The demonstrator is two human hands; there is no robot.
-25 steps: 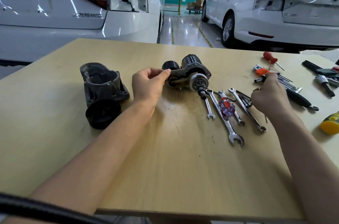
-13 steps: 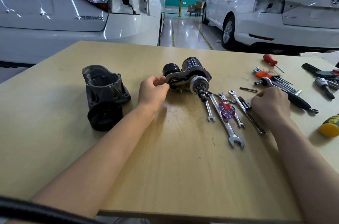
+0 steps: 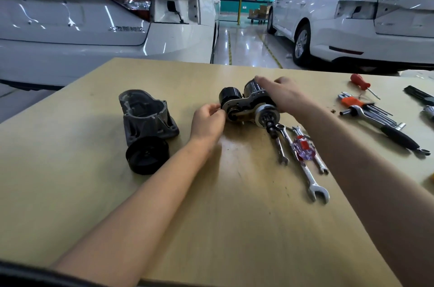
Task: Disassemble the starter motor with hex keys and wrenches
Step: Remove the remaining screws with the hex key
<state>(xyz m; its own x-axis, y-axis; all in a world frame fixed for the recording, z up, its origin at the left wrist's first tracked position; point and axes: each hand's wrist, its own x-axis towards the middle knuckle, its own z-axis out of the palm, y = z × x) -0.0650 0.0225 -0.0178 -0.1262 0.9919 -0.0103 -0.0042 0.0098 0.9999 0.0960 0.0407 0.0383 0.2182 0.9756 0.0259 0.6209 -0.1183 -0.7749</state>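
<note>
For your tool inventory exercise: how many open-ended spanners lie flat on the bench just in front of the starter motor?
3: a short one nearest the motor, a long one in the middle, and one partly under the right forearm. More may be hidden beneath that arm.

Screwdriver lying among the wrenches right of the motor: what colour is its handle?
The screwdriver has a translucent purple handle with a red band, seen in the head view.

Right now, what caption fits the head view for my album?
Both hands on the motor, wrenches beside it.
</note>
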